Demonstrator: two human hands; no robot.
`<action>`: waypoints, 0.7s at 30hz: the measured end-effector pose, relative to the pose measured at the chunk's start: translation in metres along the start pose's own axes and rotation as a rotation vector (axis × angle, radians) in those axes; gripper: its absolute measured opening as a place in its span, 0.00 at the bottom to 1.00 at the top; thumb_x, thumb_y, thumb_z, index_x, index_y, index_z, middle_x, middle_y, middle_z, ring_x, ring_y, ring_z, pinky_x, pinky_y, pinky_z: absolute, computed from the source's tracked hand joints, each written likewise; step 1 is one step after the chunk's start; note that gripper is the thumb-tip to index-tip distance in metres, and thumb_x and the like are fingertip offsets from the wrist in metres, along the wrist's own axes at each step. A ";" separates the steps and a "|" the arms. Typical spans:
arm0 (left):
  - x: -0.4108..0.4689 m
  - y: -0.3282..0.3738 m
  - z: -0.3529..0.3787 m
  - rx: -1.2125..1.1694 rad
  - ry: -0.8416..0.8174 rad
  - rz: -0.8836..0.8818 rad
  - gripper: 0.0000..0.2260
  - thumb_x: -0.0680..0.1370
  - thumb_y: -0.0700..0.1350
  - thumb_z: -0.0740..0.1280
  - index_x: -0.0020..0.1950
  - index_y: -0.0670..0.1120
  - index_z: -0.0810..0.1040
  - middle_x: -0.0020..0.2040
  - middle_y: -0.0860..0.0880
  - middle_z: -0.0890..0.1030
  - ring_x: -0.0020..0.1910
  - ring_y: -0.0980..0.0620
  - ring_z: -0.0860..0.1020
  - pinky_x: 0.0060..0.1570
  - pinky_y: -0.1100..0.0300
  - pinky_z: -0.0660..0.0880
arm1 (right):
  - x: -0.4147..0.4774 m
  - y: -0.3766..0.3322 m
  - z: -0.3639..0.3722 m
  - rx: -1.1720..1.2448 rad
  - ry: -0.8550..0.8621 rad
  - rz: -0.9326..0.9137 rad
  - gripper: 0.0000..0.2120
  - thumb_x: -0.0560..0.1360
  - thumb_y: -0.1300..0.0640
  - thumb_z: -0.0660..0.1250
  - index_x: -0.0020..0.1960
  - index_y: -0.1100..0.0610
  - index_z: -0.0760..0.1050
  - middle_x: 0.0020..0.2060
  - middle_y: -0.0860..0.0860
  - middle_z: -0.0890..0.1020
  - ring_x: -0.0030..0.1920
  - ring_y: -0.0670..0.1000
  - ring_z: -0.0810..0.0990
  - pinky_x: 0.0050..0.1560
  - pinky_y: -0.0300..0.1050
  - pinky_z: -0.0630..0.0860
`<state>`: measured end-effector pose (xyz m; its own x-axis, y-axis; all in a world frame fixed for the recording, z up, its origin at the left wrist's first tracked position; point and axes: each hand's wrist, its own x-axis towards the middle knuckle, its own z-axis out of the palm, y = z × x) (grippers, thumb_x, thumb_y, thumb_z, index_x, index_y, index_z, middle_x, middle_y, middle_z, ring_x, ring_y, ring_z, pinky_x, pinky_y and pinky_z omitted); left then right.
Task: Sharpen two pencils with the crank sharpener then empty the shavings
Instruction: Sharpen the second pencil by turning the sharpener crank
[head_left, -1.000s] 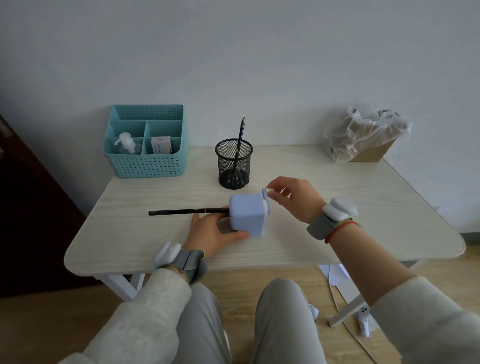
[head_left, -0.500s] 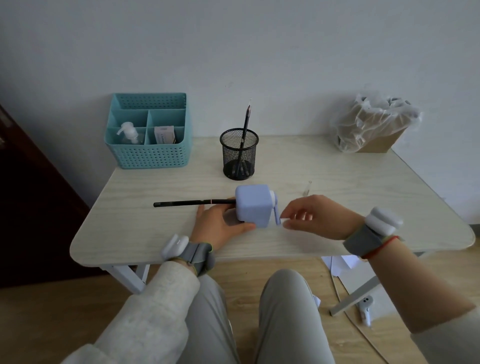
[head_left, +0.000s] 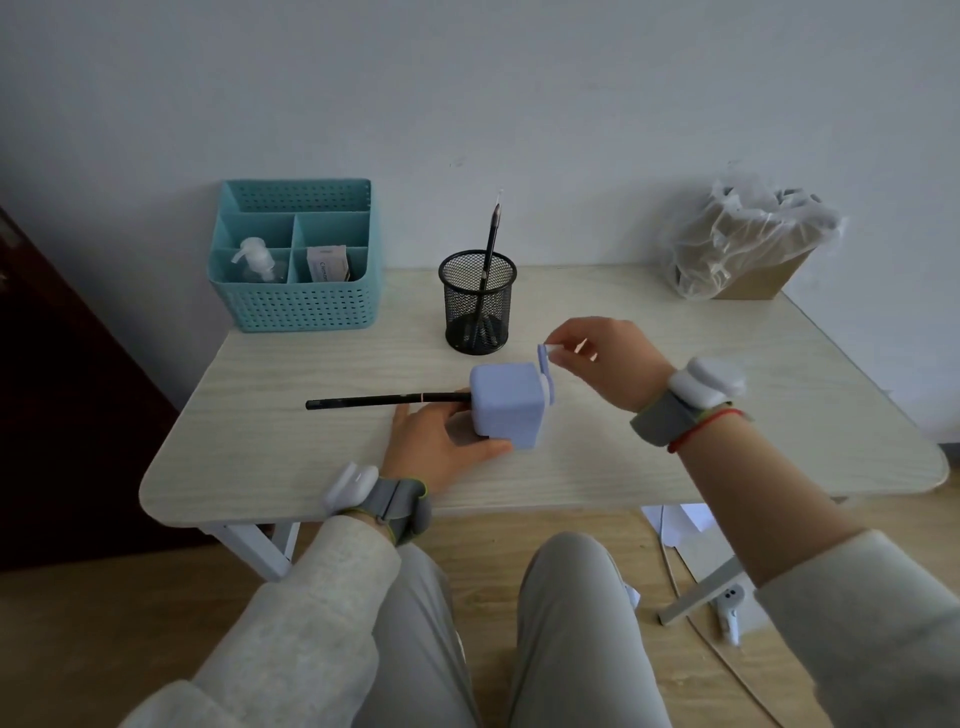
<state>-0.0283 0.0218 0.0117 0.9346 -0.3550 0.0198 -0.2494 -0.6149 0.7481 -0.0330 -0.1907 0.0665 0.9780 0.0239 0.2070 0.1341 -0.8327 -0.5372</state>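
Observation:
A pale blue cube-shaped crank sharpener stands on the light wood table. A black pencil sticks out of its left side, lying level. My left hand grips the sharpener's lower left corner and holds it down. My right hand pinches the crank handle at the sharpener's right side; the handle points up. A second black pencil stands upright in a black mesh cup behind the sharpener.
A teal divided basket with a pump bottle and a small box sits at the back left. A cardboard bin lined with a clear plastic bag stands at the back right corner. My knees are below the front edge.
My right hand has turned the crank: handle up a second ago, down and toward me half a second ago, up again now. Left hand, sharpener and pencil have stayed put.

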 end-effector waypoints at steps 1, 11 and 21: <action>0.000 0.001 -0.001 0.000 -0.015 0.006 0.15 0.63 0.63 0.70 0.46 0.60 0.76 0.44 0.62 0.78 0.58 0.52 0.75 0.69 0.43 0.57 | 0.000 0.002 0.007 -0.013 -0.009 0.020 0.06 0.75 0.57 0.64 0.48 0.54 0.79 0.43 0.52 0.82 0.40 0.51 0.76 0.48 0.46 0.74; 0.001 -0.001 0.004 -0.006 0.013 0.034 0.17 0.63 0.63 0.70 0.47 0.55 0.79 0.49 0.53 0.84 0.55 0.51 0.78 0.64 0.45 0.66 | -0.037 0.006 0.021 -0.258 -0.286 0.054 0.10 0.76 0.53 0.61 0.55 0.52 0.77 0.49 0.52 0.79 0.49 0.54 0.78 0.51 0.48 0.74; -0.001 0.002 0.006 0.034 0.058 0.037 0.15 0.66 0.59 0.72 0.49 0.54 0.79 0.52 0.52 0.83 0.57 0.49 0.76 0.66 0.45 0.63 | -0.053 -0.024 -0.033 -0.297 -0.236 -0.046 0.08 0.76 0.51 0.61 0.51 0.49 0.77 0.44 0.47 0.78 0.45 0.51 0.78 0.50 0.50 0.76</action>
<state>-0.0316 0.0167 0.0090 0.9375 -0.3374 0.0859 -0.2915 -0.6257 0.7236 -0.0936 -0.1902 0.0956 0.9865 0.1631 0.0128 0.1607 -0.9509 -0.2644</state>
